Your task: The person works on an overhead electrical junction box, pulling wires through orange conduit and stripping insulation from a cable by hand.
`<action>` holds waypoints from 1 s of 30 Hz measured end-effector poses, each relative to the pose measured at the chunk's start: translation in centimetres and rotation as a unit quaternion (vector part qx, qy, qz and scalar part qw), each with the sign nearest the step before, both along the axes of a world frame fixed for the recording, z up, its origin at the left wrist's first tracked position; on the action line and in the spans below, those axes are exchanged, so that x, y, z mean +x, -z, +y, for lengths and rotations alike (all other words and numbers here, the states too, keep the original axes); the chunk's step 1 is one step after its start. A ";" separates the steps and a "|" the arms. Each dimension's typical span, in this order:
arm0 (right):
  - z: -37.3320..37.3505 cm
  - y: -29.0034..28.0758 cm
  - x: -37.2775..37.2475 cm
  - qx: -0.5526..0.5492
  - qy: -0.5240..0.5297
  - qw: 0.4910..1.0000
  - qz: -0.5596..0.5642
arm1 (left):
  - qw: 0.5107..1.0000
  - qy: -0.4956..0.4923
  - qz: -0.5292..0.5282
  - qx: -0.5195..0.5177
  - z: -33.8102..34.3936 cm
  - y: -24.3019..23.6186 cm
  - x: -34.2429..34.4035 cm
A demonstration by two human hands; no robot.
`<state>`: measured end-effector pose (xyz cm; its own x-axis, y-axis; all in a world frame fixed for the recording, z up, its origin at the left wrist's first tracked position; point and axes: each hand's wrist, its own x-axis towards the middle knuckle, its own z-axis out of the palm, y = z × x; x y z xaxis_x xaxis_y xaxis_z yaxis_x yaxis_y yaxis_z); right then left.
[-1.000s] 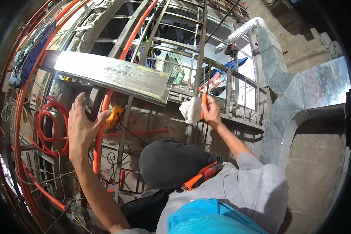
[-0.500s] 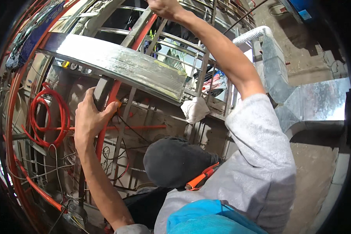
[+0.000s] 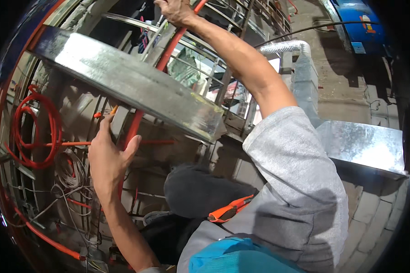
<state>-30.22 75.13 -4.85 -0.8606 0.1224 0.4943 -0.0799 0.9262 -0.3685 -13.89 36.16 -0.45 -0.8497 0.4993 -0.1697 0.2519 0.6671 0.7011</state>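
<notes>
A long galvanised sheet-metal duct piece crosses in front of me, sloping down to the right. A grey metal bar shows below it and again above it, beside a red pole. My left hand is wrapped round the bar's lower part, its thumb lying toward the red pole. Beyond the duct, my right hand is closed at the upper stretch of the grey bar, near the red pole. Some of its fingers are cut off by the top edge.
A coil of red tubing hangs at left above loose cables. Metal ladder-like framework stands beyond the duct. A flexible silver hose joins a larger duct on the right. An orange-handled tool lies against my clothing.
The view has shifted, and the duct piece now slopes more steeply. My right hand appears farther left, while my left hand keeps its hold. The white cloth bundle is no longer visible.
</notes>
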 end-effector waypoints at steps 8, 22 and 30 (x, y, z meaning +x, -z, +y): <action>0.9 1.4 -1.2 0.072 0.058 0.995 -0.024 | 0.995 -0.072 -0.068 0.001 1.2 -0.8 -0.7; 1.0 0.5 -1.0 0.034 0.075 0.994 -0.069 | 0.976 -0.109 -0.172 -0.071 3.4 -2.1 -2.8; 0.8 0.4 -1.0 0.046 0.077 0.993 -0.077 | 0.980 -0.070 -0.118 -0.143 2.2 -0.4 -2.8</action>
<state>-31.23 75.92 -5.22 -0.9016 0.2185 0.3734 0.1154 0.9533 -0.2792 -16.67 38.32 -0.06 -0.8262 0.2841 -0.4865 -0.0031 0.8612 0.5083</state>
